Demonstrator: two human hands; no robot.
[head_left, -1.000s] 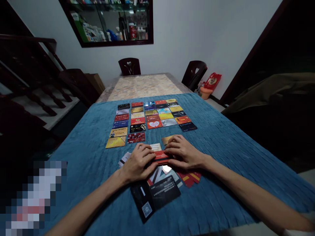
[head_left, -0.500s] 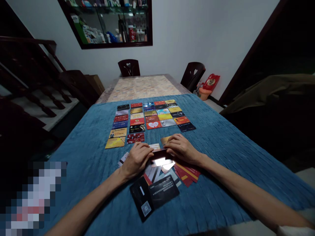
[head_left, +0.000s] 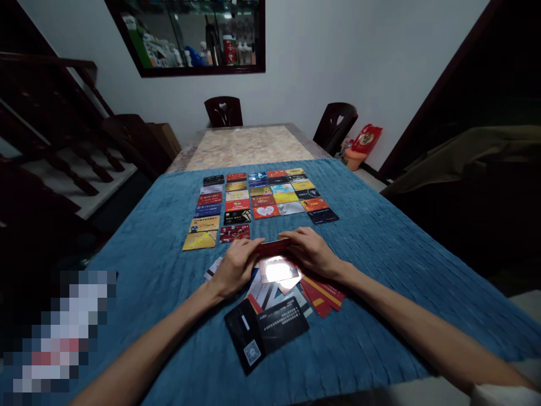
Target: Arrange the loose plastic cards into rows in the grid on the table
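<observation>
A dark red card point(head_left: 274, 246) is held by its two short ends between my hands, tilted up above a loose pile. My left hand point(head_left: 237, 264) closes on its left end, and my right hand point(head_left: 313, 251) pinches the right end. Below it lies a shiny card point(head_left: 278, 270) with bright glare. Around that, the pile has red cards with a gold stripe point(head_left: 323, 294), a white card with a dark stripe point(head_left: 262, 292) and black cards point(head_left: 284, 322), one showing a QR code. Beyond my hands, several cards lie in columns, among them a red card with a white heart point(head_left: 266, 211).
A blue cloth point(head_left: 147, 237) covers the near part of the table; the far part has a patterned top point(head_left: 253, 144). Dark chairs point(head_left: 224, 111) stand at the far end. A red bag point(head_left: 367, 138) sits on the floor at right. A wooden railing point(head_left: 46, 113) is at left.
My hands have raised the dark red card a little and tipped its face more toward me. The view has shifted slightly. The laid-out cards look the same.
</observation>
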